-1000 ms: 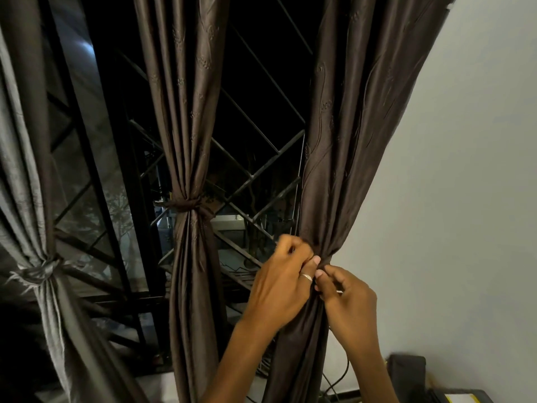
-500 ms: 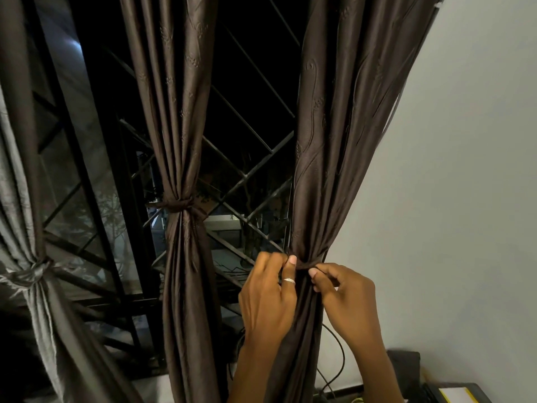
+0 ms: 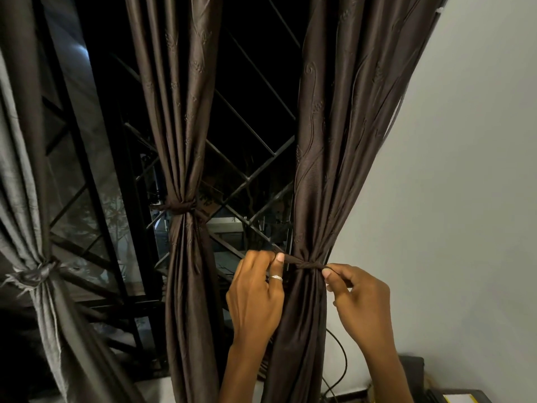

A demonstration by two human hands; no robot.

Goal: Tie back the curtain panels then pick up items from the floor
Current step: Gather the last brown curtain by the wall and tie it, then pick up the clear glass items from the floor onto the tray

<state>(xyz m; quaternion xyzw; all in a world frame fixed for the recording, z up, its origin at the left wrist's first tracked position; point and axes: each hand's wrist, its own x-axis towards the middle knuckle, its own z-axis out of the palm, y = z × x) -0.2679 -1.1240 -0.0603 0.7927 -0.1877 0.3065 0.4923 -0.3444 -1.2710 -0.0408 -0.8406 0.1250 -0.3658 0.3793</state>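
A person is standing at a dark, barred window [image 3: 250,158] at night, and three brown curtain panels are hanging in front of it. The right curtain panel [image 3: 328,146], nearest the pale wall [image 3: 465,199], is being cinched at its waist by a thin brown tie [image 3: 305,264]. The left hand [image 3: 255,298], wearing a silver ring [image 3: 276,278], is pinching one end of the tie just left of this panel, its grip closed on the cloth strip. The right hand [image 3: 360,301] is pinching the other end just right of the panel, its grip likewise clamped on the tie. Half a second ago both hands were huddling together against the folds; now they are drawn apart and the tie is stretching taut between them. The middle curtain panel [image 3: 183,126], left of the one being tied, is already bound, as is the left curtain panel [image 3: 26,170] at the window's far side, which is cut off by the frame. The floor is not showing. A dark cable [image 3: 343,359] is looping below the right panel, and a dark object [image 3: 412,370] in the lower right corner is too cropped to identify.
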